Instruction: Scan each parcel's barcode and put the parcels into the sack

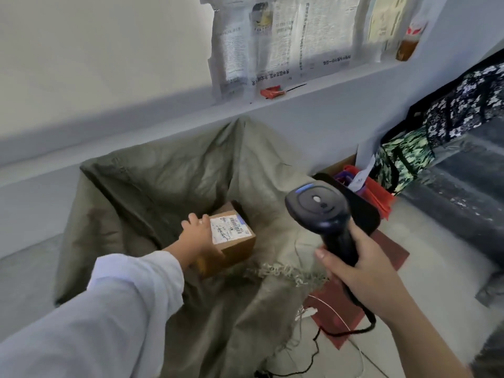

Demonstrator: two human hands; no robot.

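L hand (pixel 200 236) grips a cardboard parcel (pixel 231 238), label up, low inside the open sack (pixel 152 186), R hand (pixel 362 271) wrapped round the scanner (pixel 324 214) handle beside it, so this one's prob scanned & going in; no other parcels in view.

newspapers (pixel 286 36) cover window ahead of me. red scrap (pixel 271 91) on ledge (pixel 341 80) below them. to my right, black-white patterned bag (pixel 463 105) above green patterned bag (pixel 401 159). red mat (pixel 341 301) flat on floor (pixel 425 255), thin white wire (pixel 331 313) across it.
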